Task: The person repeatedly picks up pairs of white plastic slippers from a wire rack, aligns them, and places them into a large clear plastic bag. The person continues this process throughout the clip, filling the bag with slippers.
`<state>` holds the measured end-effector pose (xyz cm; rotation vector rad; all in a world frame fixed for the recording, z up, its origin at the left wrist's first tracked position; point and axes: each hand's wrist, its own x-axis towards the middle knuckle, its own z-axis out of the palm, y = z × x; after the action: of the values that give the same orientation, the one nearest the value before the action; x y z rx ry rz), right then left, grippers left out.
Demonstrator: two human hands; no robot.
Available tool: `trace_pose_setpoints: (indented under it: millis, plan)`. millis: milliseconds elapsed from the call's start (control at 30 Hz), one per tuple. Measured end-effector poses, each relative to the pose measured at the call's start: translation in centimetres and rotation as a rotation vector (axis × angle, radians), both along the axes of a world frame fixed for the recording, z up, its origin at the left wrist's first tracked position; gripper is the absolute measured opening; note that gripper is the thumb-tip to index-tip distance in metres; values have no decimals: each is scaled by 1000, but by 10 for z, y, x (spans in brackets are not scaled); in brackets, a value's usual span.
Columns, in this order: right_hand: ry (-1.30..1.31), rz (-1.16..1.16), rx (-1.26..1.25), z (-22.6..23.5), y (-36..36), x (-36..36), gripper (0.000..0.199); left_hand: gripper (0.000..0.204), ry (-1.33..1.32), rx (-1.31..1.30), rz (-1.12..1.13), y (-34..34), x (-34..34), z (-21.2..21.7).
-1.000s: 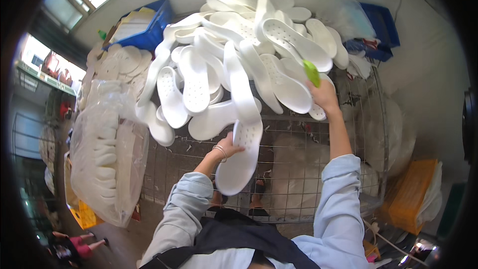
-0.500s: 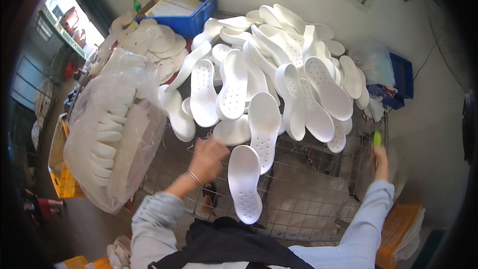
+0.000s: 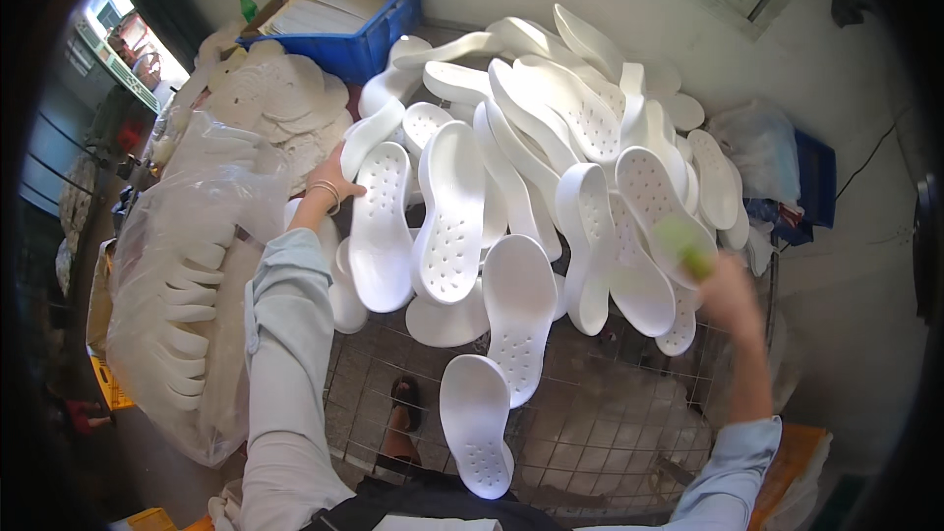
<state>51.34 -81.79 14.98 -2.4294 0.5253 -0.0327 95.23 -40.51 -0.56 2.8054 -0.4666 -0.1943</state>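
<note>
A heap of white shoe soles (image 3: 451, 211), several with small holes at one end, covers the middle of the wire-mesh table. At the heap's left side, my left hand (image 3: 329, 180) has its fingers closed around the lower end of a white shoe sole (image 3: 375, 130), beside another perforated sole (image 3: 382, 226). My right hand (image 3: 728, 297), smeared by motion, grips a small bright green object (image 3: 688, 248) whose kind is unclear. That hand is over the heap's right edge, in front of a tilted sole (image 3: 661, 199). Nearest me, a single sole (image 3: 475, 423) overlaps another sole (image 3: 519, 305).
A clear plastic bag (image 3: 187, 285) of white pieces stands at the left. Behind it lie flat, pale cut-outs (image 3: 280, 98) and a blue bin (image 3: 388, 34) with papers. Another blue bin (image 3: 814, 182) is at the right, by the wall. Wire mesh (image 3: 610, 413) spans the near side.
My left hand has moved forward and left from above the near mesh to a sole at the heap's left. My right hand has swung forward and inward with the green object.
</note>
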Motion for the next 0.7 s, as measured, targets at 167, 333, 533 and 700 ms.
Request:
trace_pose_setpoints:
  millis: [167,333,533,700]
  plan:
    - [113,-416,-69,-6,-119,110,33,47,48,-110,-66,-6,-61,8]
    - [-42,165,-199,-2,76,173,23,49,133,-237,-146,26,-160,45]
    - [313,625,1,-1,106,-73,20,83,598,-240,-441,65,-168,104]
    - [420,-813,-202,-39,36,-222,20,103,80,-306,-506,-44,-109,114]
